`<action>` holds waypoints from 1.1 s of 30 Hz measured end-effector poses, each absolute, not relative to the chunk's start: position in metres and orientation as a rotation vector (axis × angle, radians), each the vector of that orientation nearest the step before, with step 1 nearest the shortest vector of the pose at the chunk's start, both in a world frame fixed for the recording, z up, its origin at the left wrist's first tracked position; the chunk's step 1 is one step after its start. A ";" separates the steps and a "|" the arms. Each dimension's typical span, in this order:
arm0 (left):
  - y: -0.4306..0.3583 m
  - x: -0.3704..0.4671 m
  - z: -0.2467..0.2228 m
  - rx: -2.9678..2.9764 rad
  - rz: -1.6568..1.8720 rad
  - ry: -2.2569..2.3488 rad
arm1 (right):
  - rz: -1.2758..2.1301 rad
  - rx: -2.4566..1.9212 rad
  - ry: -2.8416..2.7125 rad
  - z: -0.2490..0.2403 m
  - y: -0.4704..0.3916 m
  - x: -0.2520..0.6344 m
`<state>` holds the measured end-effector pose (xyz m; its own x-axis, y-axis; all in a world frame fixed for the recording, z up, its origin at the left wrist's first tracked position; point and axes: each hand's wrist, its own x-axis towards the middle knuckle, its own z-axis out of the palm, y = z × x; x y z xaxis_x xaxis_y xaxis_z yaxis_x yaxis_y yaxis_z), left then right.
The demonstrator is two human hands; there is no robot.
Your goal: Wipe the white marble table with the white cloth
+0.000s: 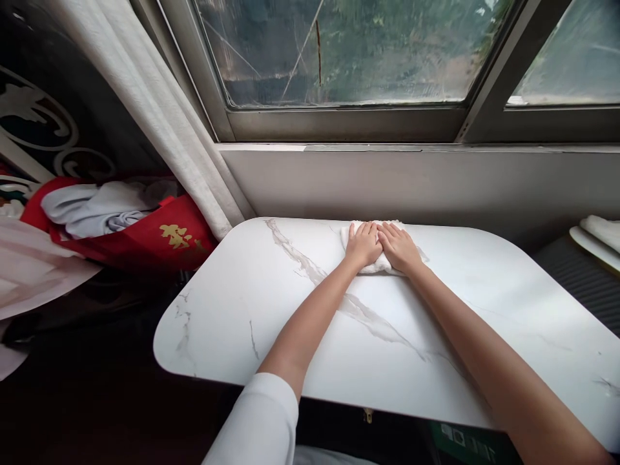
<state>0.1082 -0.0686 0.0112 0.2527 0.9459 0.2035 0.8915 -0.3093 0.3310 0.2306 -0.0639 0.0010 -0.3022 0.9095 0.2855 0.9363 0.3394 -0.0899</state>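
Note:
A white cloth (382, 263) lies bunched near the far edge of a white marbled table (232, 284). Both of my arms reach forward over the tabletop. My left hand (362, 245) rests flat on the left part of the cloth, palm down, fingers extended. Beside it, my right hand (399, 247) presses flat on the cloth's right part, its fingers also stretched out. The fingertips of the two hands are close together or touching. Part of the cloth is hidden beneath the hands.
A window frame (339, 124) and low wall stand behind the table. On the left hang a pale curtain (159, 110) and a red bag (140, 242) stuffed with grey fabric. Another white cloth (603, 232) lies on a ribbed dark surface (576, 278) at the right.

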 end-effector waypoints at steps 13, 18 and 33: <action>-0.233 0.131 0.016 2.472 0.421 1.531 | -0.170 -1.603 -2.431 -0.002 -0.237 0.272; -0.284 0.134 0.019 2.513 0.377 1.336 | -0.145 -1.536 -2.418 0.001 -0.297 0.285; -0.124 0.157 0.013 2.529 0.398 1.534 | 0.029 -1.691 -2.285 0.007 -0.122 0.292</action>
<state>0.1566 -0.1236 0.0125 0.4395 0.8866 0.1443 0.8448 -0.4625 0.2692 0.2922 -0.1219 0.0074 -0.2638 0.9382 0.2241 0.9321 0.3077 -0.1910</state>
